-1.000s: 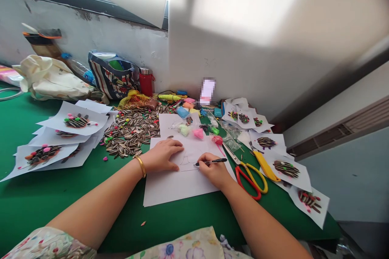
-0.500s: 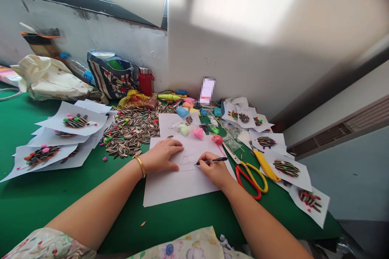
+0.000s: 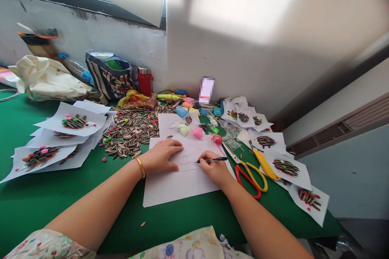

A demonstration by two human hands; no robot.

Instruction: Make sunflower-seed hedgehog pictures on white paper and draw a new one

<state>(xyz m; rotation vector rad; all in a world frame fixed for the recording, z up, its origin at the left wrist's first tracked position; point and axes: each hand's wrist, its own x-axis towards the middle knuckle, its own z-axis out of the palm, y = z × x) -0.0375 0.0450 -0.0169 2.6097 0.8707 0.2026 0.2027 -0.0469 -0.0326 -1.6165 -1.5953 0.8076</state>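
My left hand [image 3: 161,155] lies flat on a white sheet of paper [image 3: 170,188], fingers stretched out and thumb apart. A black pen [image 3: 216,159] is pinched in my right hand [image 3: 213,168], its tip on or just above the sheet. Thin pencil-like lines of a rounded drawing [image 3: 190,157] run between the two hands; my right fingers cover part of it. Behind this sheet lies another paper [image 3: 164,123] with a few sunflower seeds on it. Small packets of pink clay [image 3: 197,133] and pale green clay [image 3: 183,129] rest at the sheet's far edge.
Scissors [image 3: 251,178] with red and yellow handles and a yellow cutter [image 3: 265,164] lie right of the sheet. Sunflower seeds [image 3: 130,133] are heaped to the left. Seed-decorated papers [image 3: 65,111] are stacked at both sides. A red bottle [image 3: 145,82] stands against the wall.
The pen in my right hand has shifted very slightly, its tip a little higher and to the right on the drawing. My left hand stays in place.
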